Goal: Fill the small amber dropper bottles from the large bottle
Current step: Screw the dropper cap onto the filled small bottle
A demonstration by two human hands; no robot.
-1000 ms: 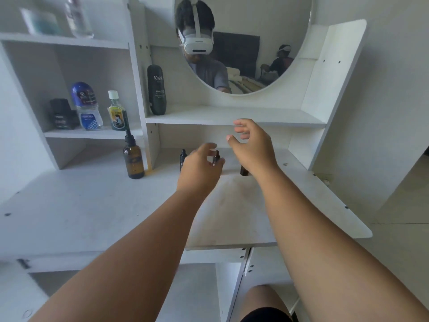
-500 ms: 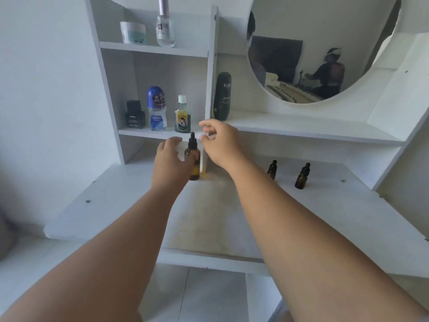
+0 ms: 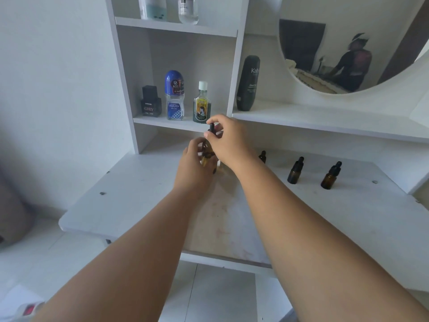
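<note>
Large bottle (image 3: 207, 148) in both curled hands (image 3: 196, 165) (image 3: 228, 141)

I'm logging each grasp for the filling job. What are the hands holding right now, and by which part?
Both hold the large amber bottle: the left hand grips its body, the right hand pinches its black dropper cap at the top.

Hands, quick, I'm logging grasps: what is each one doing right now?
Left hand: holding the large amber bottle round its body.
Right hand: pinching the bottle's black dropper cap.
</note>
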